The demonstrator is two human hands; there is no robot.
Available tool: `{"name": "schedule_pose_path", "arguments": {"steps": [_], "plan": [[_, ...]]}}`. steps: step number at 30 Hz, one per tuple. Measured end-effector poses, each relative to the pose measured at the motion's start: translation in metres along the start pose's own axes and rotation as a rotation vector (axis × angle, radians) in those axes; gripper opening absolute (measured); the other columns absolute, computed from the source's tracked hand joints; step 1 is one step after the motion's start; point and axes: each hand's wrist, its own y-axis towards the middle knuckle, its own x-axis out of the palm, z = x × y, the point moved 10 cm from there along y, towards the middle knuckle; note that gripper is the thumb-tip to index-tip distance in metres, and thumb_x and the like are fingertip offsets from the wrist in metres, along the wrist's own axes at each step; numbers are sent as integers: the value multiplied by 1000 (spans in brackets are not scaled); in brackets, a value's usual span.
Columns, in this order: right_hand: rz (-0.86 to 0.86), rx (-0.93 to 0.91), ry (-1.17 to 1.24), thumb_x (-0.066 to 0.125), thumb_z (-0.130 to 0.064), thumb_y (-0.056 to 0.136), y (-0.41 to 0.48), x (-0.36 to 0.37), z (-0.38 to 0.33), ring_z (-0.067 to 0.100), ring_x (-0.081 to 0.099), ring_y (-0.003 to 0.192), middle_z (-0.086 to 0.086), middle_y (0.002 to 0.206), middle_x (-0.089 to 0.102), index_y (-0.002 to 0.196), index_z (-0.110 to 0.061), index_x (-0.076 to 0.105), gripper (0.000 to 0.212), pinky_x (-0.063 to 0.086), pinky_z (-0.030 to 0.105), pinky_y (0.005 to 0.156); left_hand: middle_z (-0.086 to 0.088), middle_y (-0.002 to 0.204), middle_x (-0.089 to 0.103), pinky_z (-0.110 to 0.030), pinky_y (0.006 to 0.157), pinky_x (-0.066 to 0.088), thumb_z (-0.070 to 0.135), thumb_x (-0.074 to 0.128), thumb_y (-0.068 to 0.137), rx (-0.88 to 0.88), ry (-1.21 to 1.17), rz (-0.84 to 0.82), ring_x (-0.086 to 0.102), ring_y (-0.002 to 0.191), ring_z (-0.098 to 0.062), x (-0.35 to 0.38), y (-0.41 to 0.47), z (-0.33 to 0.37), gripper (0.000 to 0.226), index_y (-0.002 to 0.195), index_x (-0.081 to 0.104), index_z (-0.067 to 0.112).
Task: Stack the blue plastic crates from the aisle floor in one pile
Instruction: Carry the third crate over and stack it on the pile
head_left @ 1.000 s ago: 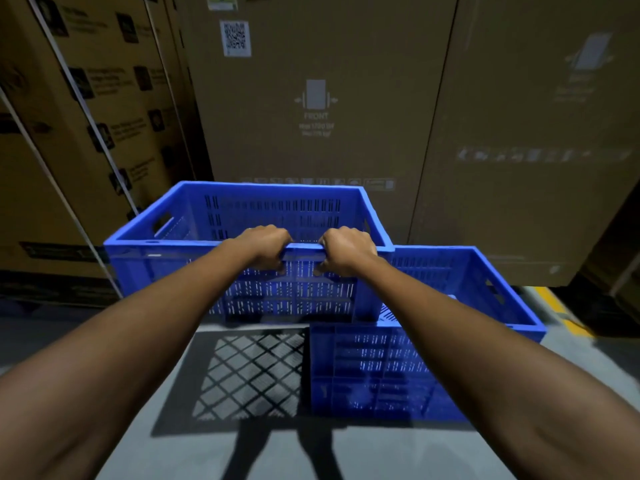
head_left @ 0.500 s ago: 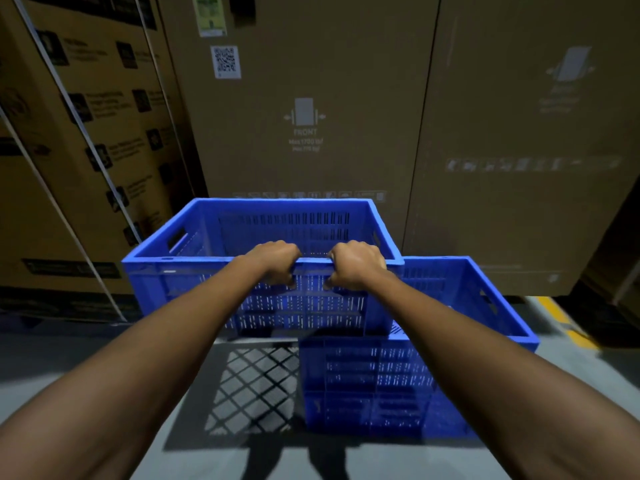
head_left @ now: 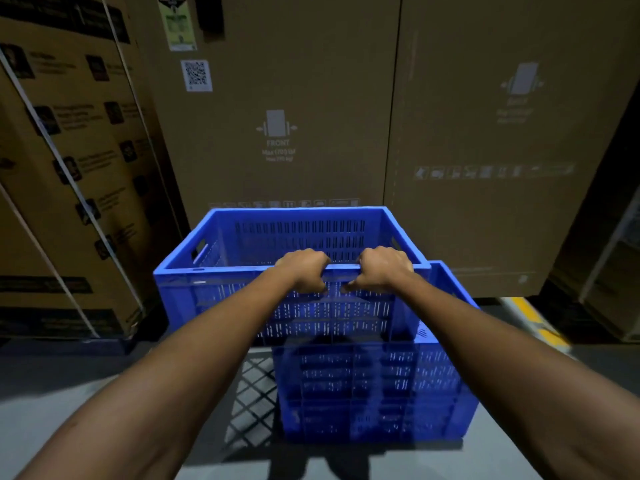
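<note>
Blue plastic crates with slotted walls are the business at hand: the upper blue crate [head_left: 294,271] is held up off the grey aisle floor [head_left: 69,403], its near long rim gripped by both bare hands. The left hand [head_left: 304,270] and the right hand [head_left: 382,268] sit close together at the middle of that rim, fingers curled over the top edge and thumbs pressed against the outer wall, so each is clamped tight on the plastic. This crate hangs roughly level and overlaps the lower blue crate [head_left: 377,393], which stands on the floor just below and somewhat to the right; whether the two are touching I cannot tell. The far right rim of the lower one shows just past the raised crate's right corner. A lattice shadow [head_left: 254,403] falls on the floor to the left of the lower crate. Behind stand tall brown cardboard cartons [head_left: 277,133], one printed FRONT with a white QR label [head_left: 196,75], and strapped cartons [head_left: 69,168] lean at the left. A yellow floor stripe [head_left: 530,313] runs at the right.
</note>
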Motion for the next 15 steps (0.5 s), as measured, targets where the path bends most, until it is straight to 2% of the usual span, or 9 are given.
{"name": "schedule_pose_path", "arguments": {"steps": [3, 6, 9, 13, 15], "plan": [[8, 14, -10, 67, -81, 61, -1, 1, 11, 16, 59, 67, -4, 71, 62, 76, -23, 56, 61, 47, 34, 63, 1, 87, 61, -33, 68, 44, 68, 63, 79, 48, -251, -116, 56, 75, -15, -1, -4, -2, 48, 92, 63, 21], [-1, 9, -9, 67, -83, 60, 0, 2, 20, 16, 60, 68, -3, 73, 63, 79, -23, 59, 63, 48, 34, 65, 2, 97, 62, -37, 78, 49, 93, 38, 68, -74, -198, -143, 60, 85, -16, 4, -12, -35, 84, 97, 64, 19], [-5, -7, -10, 67, -81, 62, -2, 2, 22, 15, 59, 67, -3, 72, 63, 77, -22, 58, 62, 45, 32, 61, -1, 90, 63, -38, 75, 48, 101, 25, 59, -141, -119, -140, 60, 80, -19, 10, -12, -43, 96, 89, 63, 18], [-17, 6, -26, 66, -87, 57, -6, 3, 38, 17, 60, 68, -3, 70, 63, 75, -21, 57, 68, 44, 33, 61, -3, 83, 63, -36, 66, 41, 104, 23, 55, -129, -126, -102, 54, 70, -20, 7, -3, -25, 99, 80, 59, 15], [-23, 20, -29, 63, -91, 51, -8, 2, 56, 17, 60, 67, -3, 70, 63, 76, -20, 57, 76, 44, 34, 60, -8, 89, 67, -38, 68, 44, 105, 19, 53, -113, -153, -86, 58, 73, -23, 6, 4, -10, 102, 82, 60, 16]]}}
